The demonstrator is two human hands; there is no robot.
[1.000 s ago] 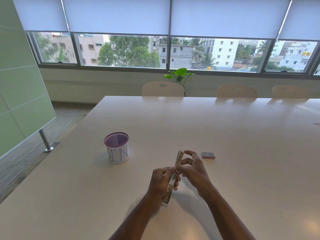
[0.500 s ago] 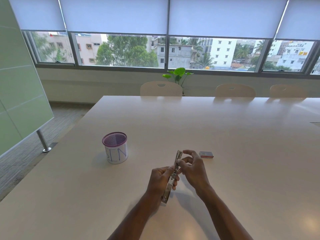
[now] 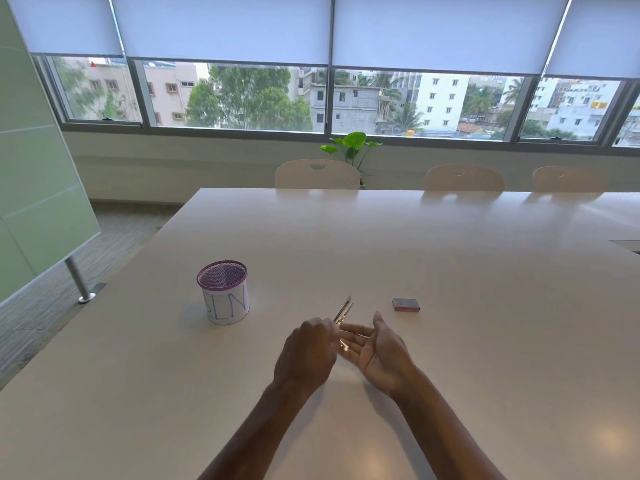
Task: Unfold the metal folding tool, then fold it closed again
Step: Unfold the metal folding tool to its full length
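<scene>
White conference table; left hand curled around metal folding tool, tip slanting away. Right hand palm-up, fingers straight, at tool's near end. Mesh pen cup left, small box right

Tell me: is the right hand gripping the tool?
No, the right hand is open, palm showing; the left hand alone holds the tool.
</scene>
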